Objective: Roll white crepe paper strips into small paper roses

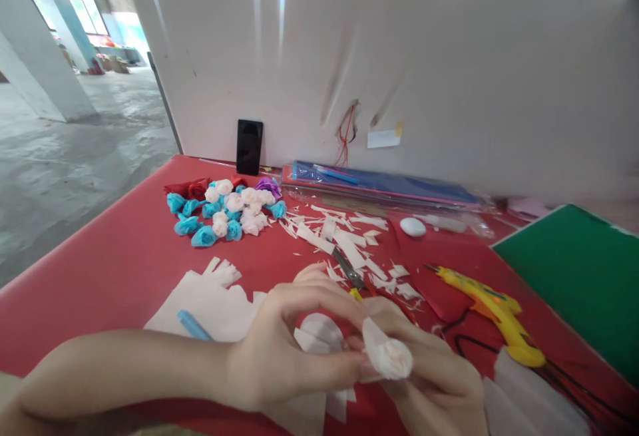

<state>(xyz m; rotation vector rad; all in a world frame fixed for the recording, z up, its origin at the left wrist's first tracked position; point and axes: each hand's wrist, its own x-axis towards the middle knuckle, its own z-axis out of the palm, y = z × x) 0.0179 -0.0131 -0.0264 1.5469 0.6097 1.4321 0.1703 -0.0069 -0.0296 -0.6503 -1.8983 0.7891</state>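
Observation:
A small white paper rose (394,358) is held between my two hands, low in the middle of the view. My left hand (299,336) pinches a loose petal at its side between thumb and forefinger. Around the base of the bloom my right hand (434,369) is closed, its fingers partly hidden behind the flower. Cut white paper pieces (319,329) lie on the table beneath my hands. Just beyond them, the blades of a pair of scissors (347,268) show, with the handles partly covered.
Blue, white, red and purple paper roses (219,213) cluster at the back left. Paper scraps (359,243) scatter mid-table. A yellow glue gun (489,309) with a black cord lies right, near a green board (579,283). A phone (249,147) leans on the white panel (279,63).

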